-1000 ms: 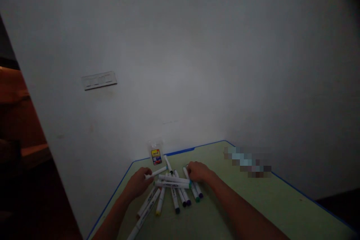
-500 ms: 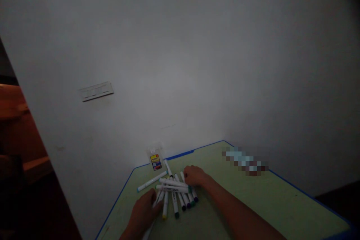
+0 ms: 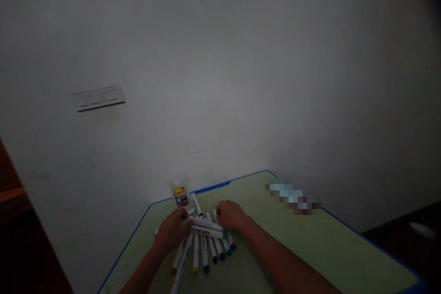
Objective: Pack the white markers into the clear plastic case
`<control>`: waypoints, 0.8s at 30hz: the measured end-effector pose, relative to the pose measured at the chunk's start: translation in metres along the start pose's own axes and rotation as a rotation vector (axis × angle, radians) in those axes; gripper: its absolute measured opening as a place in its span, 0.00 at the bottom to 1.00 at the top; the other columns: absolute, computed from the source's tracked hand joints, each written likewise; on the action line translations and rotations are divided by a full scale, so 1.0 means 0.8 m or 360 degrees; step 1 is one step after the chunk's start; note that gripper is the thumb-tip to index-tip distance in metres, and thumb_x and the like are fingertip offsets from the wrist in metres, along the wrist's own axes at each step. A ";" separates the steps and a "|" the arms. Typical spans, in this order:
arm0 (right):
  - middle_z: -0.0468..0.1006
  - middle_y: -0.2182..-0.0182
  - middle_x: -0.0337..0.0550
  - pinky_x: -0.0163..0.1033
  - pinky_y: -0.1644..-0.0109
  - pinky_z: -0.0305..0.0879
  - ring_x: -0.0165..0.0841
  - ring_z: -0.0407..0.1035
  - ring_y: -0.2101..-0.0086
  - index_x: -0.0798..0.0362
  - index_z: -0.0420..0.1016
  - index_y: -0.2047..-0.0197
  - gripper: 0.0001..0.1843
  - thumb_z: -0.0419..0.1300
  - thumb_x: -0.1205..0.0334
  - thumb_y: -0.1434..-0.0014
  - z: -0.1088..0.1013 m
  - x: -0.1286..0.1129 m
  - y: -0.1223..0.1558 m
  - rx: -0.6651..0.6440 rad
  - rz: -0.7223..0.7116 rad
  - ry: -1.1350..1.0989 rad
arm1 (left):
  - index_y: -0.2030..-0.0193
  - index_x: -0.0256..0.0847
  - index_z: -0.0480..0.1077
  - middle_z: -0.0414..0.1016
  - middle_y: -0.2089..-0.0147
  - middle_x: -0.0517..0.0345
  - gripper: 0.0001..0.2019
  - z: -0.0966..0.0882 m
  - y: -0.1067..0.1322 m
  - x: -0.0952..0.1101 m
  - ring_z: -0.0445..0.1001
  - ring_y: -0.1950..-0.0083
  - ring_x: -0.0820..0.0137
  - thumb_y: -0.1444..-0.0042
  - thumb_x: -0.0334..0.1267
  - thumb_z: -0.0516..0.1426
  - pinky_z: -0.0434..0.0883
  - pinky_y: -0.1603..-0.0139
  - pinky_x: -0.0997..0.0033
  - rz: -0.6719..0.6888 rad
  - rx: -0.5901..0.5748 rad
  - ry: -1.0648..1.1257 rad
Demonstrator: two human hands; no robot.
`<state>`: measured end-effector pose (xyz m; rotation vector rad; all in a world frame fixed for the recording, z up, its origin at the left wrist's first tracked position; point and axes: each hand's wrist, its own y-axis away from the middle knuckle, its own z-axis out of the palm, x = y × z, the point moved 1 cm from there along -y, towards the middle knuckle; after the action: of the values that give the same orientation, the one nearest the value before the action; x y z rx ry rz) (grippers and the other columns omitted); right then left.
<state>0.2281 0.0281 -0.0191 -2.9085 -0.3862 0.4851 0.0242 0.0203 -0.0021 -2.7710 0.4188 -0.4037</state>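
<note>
Several white markers with coloured end caps [image 3: 203, 252] lie in a loose fan on the table, their coloured ends pointing toward me. Two more white markers [image 3: 206, 228] lie crosswise over the fan. My left hand [image 3: 170, 230] is down over another white marker [image 3: 191, 212], whose ends show on both sides of the hand. Whether the fingers grip it, I cannot tell. My right hand [image 3: 230, 216] rests on the far ends of the fan, fingers curled down. Behind the markers stands a small clear plastic packet with a yellow label [image 3: 180, 195], touched by neither hand.
The pale green table [image 3: 310, 243] has a blue edge and meets a white wall at the back. A pixelated patch [image 3: 292, 197] covers something at the far right edge. A flat white plate [image 3: 98, 98] is fixed to the wall.
My left hand has moved from the near markers up and onto the crosswise marker at the left. The whole view has shifted slightly. My right hand stays on the fan.
</note>
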 end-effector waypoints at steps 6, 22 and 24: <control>0.76 0.67 0.51 0.40 0.63 0.65 0.40 0.70 0.64 0.55 0.75 0.67 0.12 0.52 0.65 0.54 -0.006 -0.008 0.001 0.0046 -0.0026 0.0048 | 0.64 0.41 0.63 0.69 0.64 0.57 0.09 0.018 0.005 -0.015 0.69 0.63 0.68 0.50 0.42 0.49 0.66 0.62 0.69 0.0094 0.0066 0.0210; 0.74 0.68 0.49 0.37 0.64 0.63 0.38 0.69 0.67 0.56 0.73 0.68 0.13 0.48 0.64 0.48 -0.004 -0.014 0.003 0.0130 -0.0003 0.0064 | 0.63 0.45 0.67 0.69 0.57 0.54 0.13 0.027 0.003 -0.021 0.68 0.57 0.63 0.52 0.48 0.51 0.66 0.54 0.62 0.0145 -0.0045 0.0443; 0.73 0.68 0.48 0.37 0.63 0.63 0.37 0.69 0.66 0.56 0.71 0.67 0.12 0.47 0.64 0.47 -0.005 -0.017 0.001 0.0152 0.0008 0.0037 | 0.61 0.45 0.67 0.68 0.55 0.53 0.13 0.025 0.005 -0.019 0.67 0.55 0.62 0.51 0.47 0.51 0.66 0.52 0.61 0.0133 -0.0091 0.0482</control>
<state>0.2171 0.0231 -0.0118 -2.8207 -0.3432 0.4573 0.0158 0.0268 -0.0247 -2.7399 0.6229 -0.8062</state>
